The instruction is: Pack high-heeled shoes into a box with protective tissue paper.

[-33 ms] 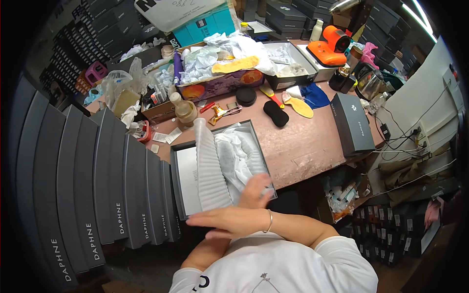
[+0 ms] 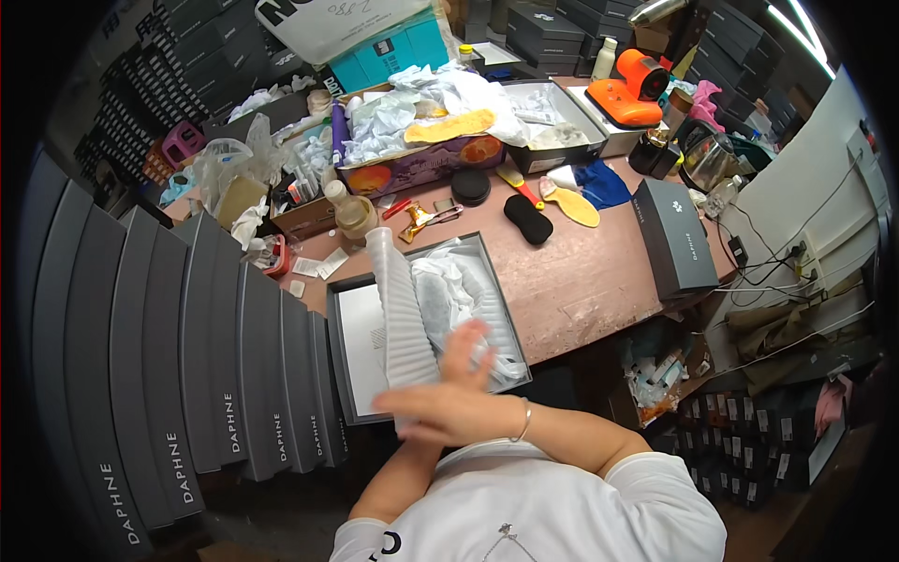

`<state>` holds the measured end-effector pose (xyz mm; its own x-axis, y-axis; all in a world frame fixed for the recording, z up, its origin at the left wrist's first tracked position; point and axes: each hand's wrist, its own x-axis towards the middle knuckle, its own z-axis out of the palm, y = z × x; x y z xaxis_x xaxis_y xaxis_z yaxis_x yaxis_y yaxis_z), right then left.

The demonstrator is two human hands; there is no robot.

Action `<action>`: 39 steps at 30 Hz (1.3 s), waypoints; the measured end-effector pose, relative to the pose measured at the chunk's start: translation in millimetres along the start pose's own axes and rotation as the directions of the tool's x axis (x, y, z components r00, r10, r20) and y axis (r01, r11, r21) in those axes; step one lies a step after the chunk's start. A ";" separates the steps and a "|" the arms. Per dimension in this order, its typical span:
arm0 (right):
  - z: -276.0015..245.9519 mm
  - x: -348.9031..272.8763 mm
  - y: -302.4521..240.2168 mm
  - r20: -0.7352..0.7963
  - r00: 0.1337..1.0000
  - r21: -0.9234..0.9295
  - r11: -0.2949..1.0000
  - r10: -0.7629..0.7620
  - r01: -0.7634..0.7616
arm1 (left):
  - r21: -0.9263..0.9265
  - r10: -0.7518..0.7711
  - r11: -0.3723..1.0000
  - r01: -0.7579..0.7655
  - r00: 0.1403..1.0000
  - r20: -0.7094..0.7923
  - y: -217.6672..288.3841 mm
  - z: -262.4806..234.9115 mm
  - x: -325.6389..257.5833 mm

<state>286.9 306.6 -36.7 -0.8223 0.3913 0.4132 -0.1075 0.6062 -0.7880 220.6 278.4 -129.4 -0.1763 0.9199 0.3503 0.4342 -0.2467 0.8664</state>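
A grey shoe box [image 2: 354,398] lies open at the near edge of the table. In it are white tissue paper [image 2: 448,273] around a greyish wrapped item and a ribbed white foam sheet [image 2: 398,300] that sticks up past the far rim. My forearms cross in front of the box. My left hand [image 2: 465,356], blurred, is over the tissue with its fingers spread. My right hand [image 2: 440,412], with a bracelet on its wrist, reaches left across my left wrist, fingers stretched out by the foam's near end. Neither hand visibly holds anything.
Grey shoe boxes [image 2: 211,347] stand stacked close on the left; a closed one [image 2: 676,239] lies at the table's right. Behind are a glass bottle [image 2: 353,214], a black sponge [image 2: 528,219], a yellow insole [image 2: 571,203], a brush [image 2: 522,185] and a paper-filled carton [image 2: 412,169].
My left hand has shifted left over the tissue, and my right hand has drawn a little to the right. The foam sheet's far end leans slightly more to the left.
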 end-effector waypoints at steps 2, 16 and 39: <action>-17.9 -11.6 24.9 -0.108 0.918 0.125 0.921 0.381 -0.368 | -0.314 -0.372 0.902 0.296 0.903 -0.216 -41.5 -31.7 3.5; -22.6 -21.5 70.0 -0.121 0.837 0.057 0.846 0.534 -0.531 | -0.350 -0.131 0.932 0.096 0.988 -0.078 22.9 -50.2 -41.8; -31.6 10.5 48.5 -0.024 1.000 -0.571 0.821 -0.018 0.001 | -0.734 -0.531 0.579 0.355 0.847 -0.009 -24.0 -99.0 -37.1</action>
<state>290.7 362.0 -56.2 -0.8068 0.3965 0.4379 0.2297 0.8935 -0.3858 129.3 220.0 -128.0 -0.3880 0.9077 -0.1600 -0.4602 -0.0404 0.8869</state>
